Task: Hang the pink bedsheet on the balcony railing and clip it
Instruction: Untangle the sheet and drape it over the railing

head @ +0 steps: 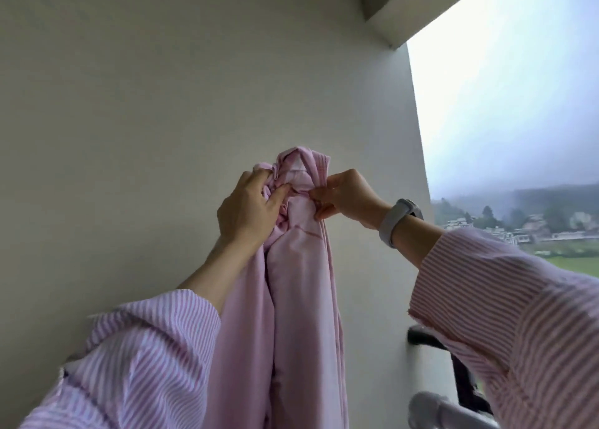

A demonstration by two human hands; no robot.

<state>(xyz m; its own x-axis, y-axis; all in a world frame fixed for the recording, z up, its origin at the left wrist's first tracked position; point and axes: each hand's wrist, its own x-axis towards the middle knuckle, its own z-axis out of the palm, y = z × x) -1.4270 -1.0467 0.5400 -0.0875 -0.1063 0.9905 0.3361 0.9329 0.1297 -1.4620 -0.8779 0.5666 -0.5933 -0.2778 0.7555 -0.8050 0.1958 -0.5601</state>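
Observation:
I hold the pink bedsheet (301, 283) up in front of a pale wall, bunched at the top and hanging down in long folds past the bottom of the view. My left hand (249, 206) grips the gathered top on the left side. My right hand (346, 195) pinches an edge of the same bunch on the right, a pale watch on its wrist. Low at the right, a dark balcony railing (424, 336) juts from the wall, partly hidden by my striped sleeve. No clips are visible.
The pale wall (162, 104) fills the left and centre. A ceiling beam (405, 10) runs across the top right. A white rounded object (428, 409) sits at the bottom right by the railing. Beyond lies open air over foggy hills and buildings (534, 224).

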